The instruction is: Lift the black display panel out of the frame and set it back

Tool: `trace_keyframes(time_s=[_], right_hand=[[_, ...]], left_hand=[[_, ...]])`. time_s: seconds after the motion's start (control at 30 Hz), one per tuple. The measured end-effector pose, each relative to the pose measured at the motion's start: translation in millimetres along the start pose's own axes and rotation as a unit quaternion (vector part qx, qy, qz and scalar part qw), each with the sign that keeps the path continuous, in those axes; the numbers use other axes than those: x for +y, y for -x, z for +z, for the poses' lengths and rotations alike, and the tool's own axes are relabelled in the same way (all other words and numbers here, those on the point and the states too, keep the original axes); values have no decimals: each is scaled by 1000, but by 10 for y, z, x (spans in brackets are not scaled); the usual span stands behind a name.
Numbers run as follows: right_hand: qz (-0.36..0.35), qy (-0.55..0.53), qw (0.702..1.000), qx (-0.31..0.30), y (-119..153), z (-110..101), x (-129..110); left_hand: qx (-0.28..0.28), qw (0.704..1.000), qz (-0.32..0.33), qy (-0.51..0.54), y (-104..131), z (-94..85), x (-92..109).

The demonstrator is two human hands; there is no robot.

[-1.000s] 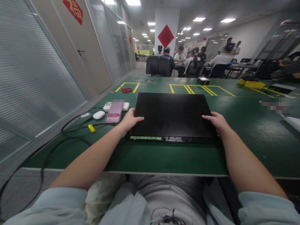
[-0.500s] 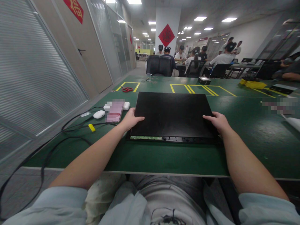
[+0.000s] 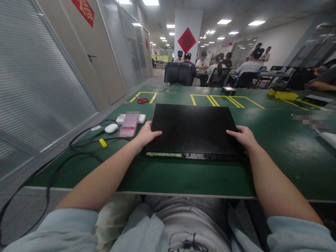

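Observation:
A wide black screen panel [image 3: 193, 129] lies in front of me above the green table, its dark face up. Along its near edge runs a thin green circuit board strip [image 3: 164, 154], beside a black frame strip. My left hand [image 3: 147, 134] grips the panel's left edge, thumb on top and the other fingers out of sight at the side or beneath. On the opposite edge, my right hand [image 3: 244, 137] holds it the same way, its thumb over the face. I cannot tell whether the panel rests fully on the table.
To the left are a pink phone [image 3: 128, 125], a white computer mouse [image 3: 111, 128], a yellow piece [image 3: 103, 143] and black cables [image 3: 78, 154]. Red-handled scissors [image 3: 143, 100] and a clear cup [image 3: 166, 86] lie farther off. A yellow item [image 3: 282, 94] sits at the right; people sit beyond.
The panel's far right corner and my right hand have shifted very slightly left. The panel's near edge looks a little changed against the frame below. Both hands keep their grip.

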State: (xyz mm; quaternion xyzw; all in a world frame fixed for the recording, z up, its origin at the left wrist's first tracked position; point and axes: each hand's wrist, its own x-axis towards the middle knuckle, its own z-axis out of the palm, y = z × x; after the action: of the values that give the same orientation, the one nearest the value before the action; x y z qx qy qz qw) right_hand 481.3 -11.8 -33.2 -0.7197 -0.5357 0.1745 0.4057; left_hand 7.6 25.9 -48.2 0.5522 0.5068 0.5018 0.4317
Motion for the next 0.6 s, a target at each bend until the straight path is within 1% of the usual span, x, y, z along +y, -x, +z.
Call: trace_keyframes(time_s=[0.17,0.3,0.6], right_hand=[[17,-13,1000,-3,22,15,-17],[16,-23,1000,-2,31,24,-12],[21,-45,999,-1,25,34,12]], left_hand=[[-4,1000,-2,-8,-3,-12,-3],[-7,1000,6,-30,15,-7,17],[-28,996,65,-48,43,-19,120]])
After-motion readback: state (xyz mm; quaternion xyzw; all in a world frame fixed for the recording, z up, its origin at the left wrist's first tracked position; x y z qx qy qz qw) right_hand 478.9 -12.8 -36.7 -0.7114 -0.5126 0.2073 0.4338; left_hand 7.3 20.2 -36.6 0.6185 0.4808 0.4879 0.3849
